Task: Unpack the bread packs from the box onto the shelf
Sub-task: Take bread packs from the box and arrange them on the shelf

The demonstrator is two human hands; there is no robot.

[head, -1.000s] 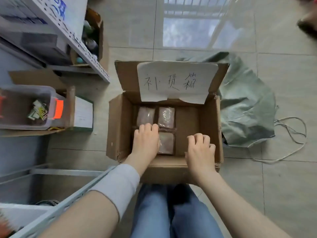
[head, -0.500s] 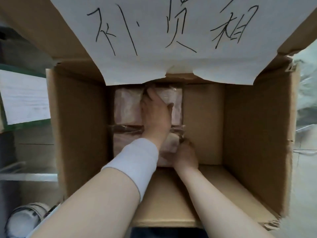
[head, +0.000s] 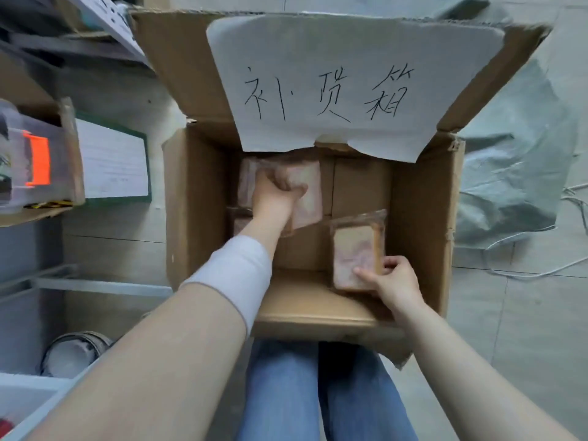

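Note:
An open cardboard box (head: 416, 218) sits on the floor before my knees, a white handwritten paper on its raised flap. Inside, my left hand (head: 273, 195) is closed around a clear-wrapped bread pack (head: 307, 198) near the far left of the box. My right hand (head: 393, 281) grips a second bread pack (head: 356, 253) by its lower edge, tilted up near the box's front right. Another bread pack (head: 237, 218) lies at the bottom left, mostly hidden by my left arm.
A metal shelf (head: 95, 283) stands at the left, with a clear plastic bin with an orange latch (head: 38, 160) and a green-edged box (head: 113, 163) beside it. A grey-green sack (head: 509, 173) with cords lies right of the box. My jeans-covered knees (head: 318, 393) are below.
Both hands went from the box's near rim down inside. My left hand closed on a far pack; my right hand lifted another pack toward the front right. The view pulled back.

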